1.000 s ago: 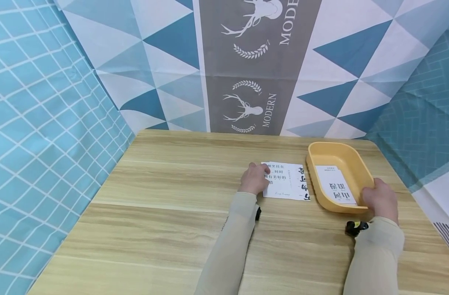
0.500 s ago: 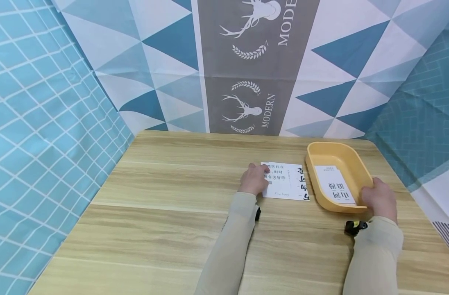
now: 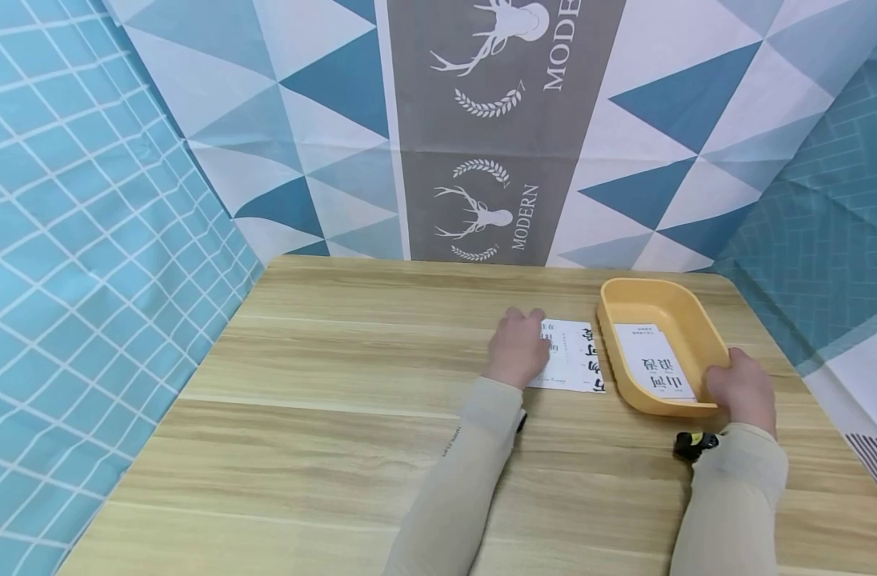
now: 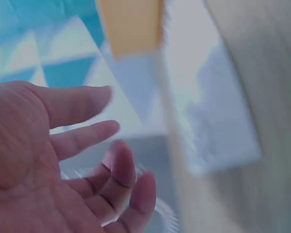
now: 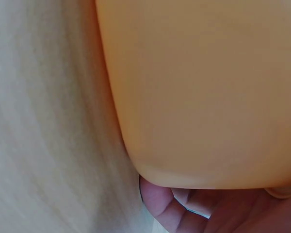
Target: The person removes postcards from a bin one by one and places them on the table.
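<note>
White cards (image 3: pixel 571 360) printed with black characters lie on the wooden table, left of a yellow-orange plastic tray (image 3: pixel 689 316). Over their left part is my left hand (image 3: pixel 518 348), which hides some of the print. In the left wrist view its fingers (image 4: pixel 121 165) are loosely bent with nothing between them, apart from the blurred white card (image 4: pixel 208 102). My right hand (image 3: pixel 744 388) grips the tray at its near right corner. From the right wrist, fingers (image 5: pixel 157 196) show against the tray's wall. Inside the tray rest white cards (image 3: pixel 650 360) with black characters.
The wooden table (image 3: pixel 323 360) reaches back to a patterned cloth (image 3: pixel 474 144) with deer heads and triangles. Blue tile-patterned cloth (image 3: pixel 86 240) borders the left side. A black wrist camera (image 3: pixel 694 444) sits at the right sleeve.
My left hand has moved right, farther over the white cards on the table, and covers more of their print. The right hand and the tray have stayed in place.
</note>
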A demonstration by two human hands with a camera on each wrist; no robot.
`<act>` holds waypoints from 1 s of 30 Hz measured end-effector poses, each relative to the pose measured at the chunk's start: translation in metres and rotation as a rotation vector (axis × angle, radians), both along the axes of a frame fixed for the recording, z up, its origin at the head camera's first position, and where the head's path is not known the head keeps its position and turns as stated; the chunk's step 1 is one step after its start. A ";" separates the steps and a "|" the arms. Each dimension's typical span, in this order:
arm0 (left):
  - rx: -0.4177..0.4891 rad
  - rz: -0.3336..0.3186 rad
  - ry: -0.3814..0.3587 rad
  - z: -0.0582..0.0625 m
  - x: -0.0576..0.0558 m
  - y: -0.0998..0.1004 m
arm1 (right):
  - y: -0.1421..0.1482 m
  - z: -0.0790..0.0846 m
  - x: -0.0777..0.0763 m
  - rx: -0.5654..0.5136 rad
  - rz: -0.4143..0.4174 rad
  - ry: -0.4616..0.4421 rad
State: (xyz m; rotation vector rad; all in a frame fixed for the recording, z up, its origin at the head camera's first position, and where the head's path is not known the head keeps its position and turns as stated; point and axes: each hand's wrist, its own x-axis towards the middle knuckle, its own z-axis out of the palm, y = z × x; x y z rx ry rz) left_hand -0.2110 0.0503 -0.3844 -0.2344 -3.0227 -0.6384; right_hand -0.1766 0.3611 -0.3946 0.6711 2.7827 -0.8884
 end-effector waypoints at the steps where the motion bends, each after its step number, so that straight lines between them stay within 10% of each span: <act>1: -0.007 -0.025 0.037 0.005 0.004 0.007 | 0.001 0.000 0.000 -0.001 -0.003 -0.001; 9: -0.103 -0.381 0.264 0.018 0.039 0.057 | 0.004 -0.001 0.002 0.000 -0.021 0.011; 16: -0.194 -0.648 0.318 0.014 0.040 0.086 | 0.003 -0.007 -0.002 0.038 0.029 0.068; 30: -0.378 -0.647 0.037 0.010 0.002 0.133 | 0.005 -0.005 0.000 0.036 0.019 0.062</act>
